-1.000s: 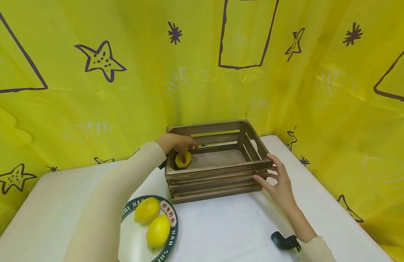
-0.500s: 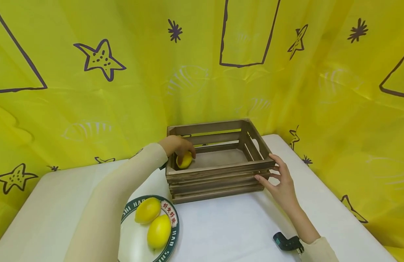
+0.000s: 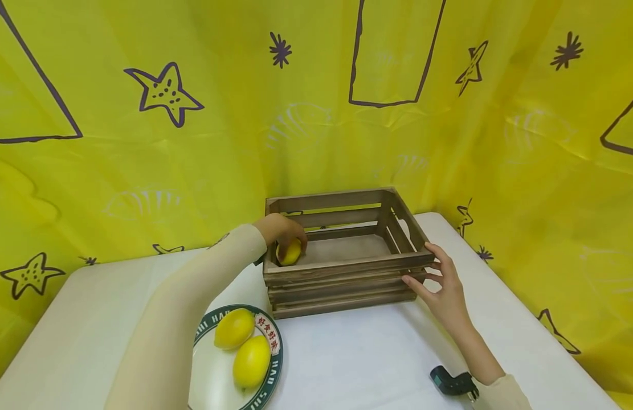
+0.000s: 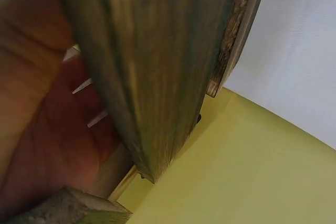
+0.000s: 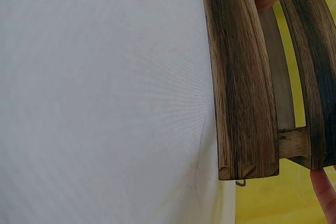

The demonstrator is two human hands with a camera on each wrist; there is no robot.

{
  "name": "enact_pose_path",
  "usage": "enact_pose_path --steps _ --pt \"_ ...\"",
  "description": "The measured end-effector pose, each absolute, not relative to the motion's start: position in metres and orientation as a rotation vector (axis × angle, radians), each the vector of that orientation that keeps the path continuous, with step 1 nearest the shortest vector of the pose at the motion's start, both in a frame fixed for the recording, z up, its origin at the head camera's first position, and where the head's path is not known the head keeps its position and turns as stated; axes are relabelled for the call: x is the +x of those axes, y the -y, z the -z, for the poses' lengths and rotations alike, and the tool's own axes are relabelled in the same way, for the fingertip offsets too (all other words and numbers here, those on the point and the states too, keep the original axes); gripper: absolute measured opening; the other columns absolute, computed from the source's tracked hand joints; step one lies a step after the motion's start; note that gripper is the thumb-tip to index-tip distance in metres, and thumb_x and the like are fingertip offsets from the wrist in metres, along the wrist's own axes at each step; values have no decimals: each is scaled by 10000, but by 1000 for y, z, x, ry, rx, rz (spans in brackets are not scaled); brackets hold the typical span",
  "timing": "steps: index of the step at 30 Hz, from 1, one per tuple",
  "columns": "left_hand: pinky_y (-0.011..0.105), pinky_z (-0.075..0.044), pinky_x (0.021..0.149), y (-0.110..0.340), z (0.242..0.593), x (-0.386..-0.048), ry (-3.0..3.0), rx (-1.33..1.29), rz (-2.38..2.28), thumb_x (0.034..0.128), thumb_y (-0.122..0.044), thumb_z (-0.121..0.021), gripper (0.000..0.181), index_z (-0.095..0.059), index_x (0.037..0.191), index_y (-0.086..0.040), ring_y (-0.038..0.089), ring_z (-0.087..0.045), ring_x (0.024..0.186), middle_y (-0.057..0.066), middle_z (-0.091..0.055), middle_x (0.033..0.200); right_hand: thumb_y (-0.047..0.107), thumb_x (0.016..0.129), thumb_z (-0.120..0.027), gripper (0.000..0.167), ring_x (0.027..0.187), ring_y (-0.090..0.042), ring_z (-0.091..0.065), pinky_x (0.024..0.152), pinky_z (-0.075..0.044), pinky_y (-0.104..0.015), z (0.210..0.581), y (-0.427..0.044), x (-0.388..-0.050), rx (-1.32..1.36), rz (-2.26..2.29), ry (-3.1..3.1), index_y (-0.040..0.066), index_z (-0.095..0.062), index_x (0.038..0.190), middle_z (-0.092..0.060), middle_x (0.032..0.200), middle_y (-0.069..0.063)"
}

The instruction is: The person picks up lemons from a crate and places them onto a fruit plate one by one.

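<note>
A brown wooden slatted crate (image 3: 342,291) stands on the white table against the yellow backdrop. Inside its left end my left hand (image 3: 290,229) curls its fingers over a lemon (image 3: 292,253), which sits low in that corner. In the left wrist view a slat (image 4: 157,51) covers much of that hand (image 4: 47,119), and the lemon is hidden. At the crate's front right corner my right hand (image 3: 446,293) grips it, thumb on the front slat and fingers on the side. Only a fingertip (image 5: 322,192) of it shows clearly in the right wrist view.
A plate (image 3: 203,393) with a green lettered rim lies left of centre in front of the crate. It bears two lemons (image 3: 252,361). A black device (image 3: 452,381) is by my right wrist. The yellow curtain (image 3: 219,142) closes off the back and right.
My left hand's fingers, at first spread above the lemon, have lowered and curled round it inside the crate. The right hand keeps its hold on the crate's corner.
</note>
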State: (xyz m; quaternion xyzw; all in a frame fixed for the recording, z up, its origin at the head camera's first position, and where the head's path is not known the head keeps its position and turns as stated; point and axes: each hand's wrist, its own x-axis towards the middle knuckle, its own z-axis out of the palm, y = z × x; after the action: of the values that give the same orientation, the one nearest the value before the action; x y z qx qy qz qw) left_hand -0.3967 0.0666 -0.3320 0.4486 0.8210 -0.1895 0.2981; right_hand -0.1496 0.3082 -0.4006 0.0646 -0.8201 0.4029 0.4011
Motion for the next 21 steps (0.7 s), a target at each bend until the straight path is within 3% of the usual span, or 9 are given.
enact_pose_path --steps 10,13,17,21 --pt "371 -471 954 -68 330 -393 -2218 1182 459 792 -131 -820 421 -646 1169 -196 201 -466 1110 48 -520 1312 -252 617 -760 801 970 56 -481 778 -436 -17 399 -309 -149 184 -1007 2063 -127 -403 1323 -378 1317 195" --pt "353 -490 910 -67 330 -391 -2225 1172 428 785 -125 -823 397 -637 1130 -187 195 -481 1060 33 -542 1257 -256 611 -759 808 968 51 -481 782 -435 -17 401 -311 -149 190 -999 2068 -122 -401 1322 -393 1331 161" --pt "328 -504 856 -67 330 -390 -2227 1179 399 773 -136 -837 373 -635 1083 -174 189 -504 1027 26 -564 1194 -251 604 -767 842 967 26 -483 788 -432 -16 413 -317 -155 189 -998 2074 -97 -395 1344 -442 1347 22" --pt "316 -517 841 -67 331 -392 -2238 1209 396 790 -188 -829 392 -640 1132 -159 187 -522 1067 42 -569 1230 -229 614 -783 885 981 29 -483 791 -430 -16 426 -326 -162 184 -1007 2079 -48 -394 1388 -446 1368 -39"
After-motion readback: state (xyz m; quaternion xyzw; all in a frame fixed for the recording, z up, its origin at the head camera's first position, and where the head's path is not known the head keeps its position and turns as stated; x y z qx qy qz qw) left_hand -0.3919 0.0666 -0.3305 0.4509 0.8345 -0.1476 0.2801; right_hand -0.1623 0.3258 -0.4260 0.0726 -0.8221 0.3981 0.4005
